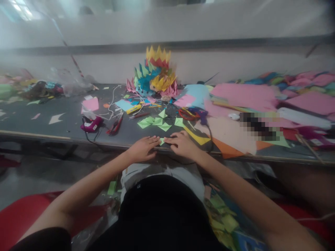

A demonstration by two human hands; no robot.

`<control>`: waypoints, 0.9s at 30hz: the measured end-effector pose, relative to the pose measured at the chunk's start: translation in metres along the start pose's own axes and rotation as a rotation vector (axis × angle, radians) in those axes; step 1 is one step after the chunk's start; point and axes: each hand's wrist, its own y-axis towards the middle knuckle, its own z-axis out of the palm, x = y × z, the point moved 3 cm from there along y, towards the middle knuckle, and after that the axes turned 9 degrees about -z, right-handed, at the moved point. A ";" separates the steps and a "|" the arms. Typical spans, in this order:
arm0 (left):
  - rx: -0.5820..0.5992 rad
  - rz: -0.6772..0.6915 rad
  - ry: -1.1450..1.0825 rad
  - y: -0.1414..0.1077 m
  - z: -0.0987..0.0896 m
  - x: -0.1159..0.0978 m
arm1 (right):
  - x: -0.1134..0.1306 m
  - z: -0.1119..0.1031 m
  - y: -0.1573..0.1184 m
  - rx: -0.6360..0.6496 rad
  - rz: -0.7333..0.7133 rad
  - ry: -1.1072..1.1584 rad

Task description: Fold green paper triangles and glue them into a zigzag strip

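A shirt [159,216] is sitting behind left grip [143,149] and right grip [184,144]; both — spread — are touching a green slip [162,141], ideally pressing evenly.

Left hand [143,149] and right hand [184,144] face to face, backs upward, bare forearms [98,179] diagonally inward.

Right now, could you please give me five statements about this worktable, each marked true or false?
1. The fingers of the left hand and right hand are at a small green paper piece. True.
2. The topmost points of the folded-paper model are blue. False: they are yellow.
3. Several green folded pieces lie just beyond the hands. True.
4. The large pink sheet is on the left side. False: it is on the right.
5. The yellow-bodied cutter lies between the model and the hands. True.
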 end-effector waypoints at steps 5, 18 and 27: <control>-0.013 -0.011 -0.016 0.000 -0.002 -0.003 | -0.004 0.005 -0.010 -0.092 0.048 0.030; -0.109 -0.210 -0.240 0.024 -0.001 0.012 | 0.001 0.003 0.009 -0.109 0.010 0.016; -0.165 -0.223 -0.321 0.020 -0.001 0.006 | -0.003 0.012 0.015 -0.089 0.043 0.263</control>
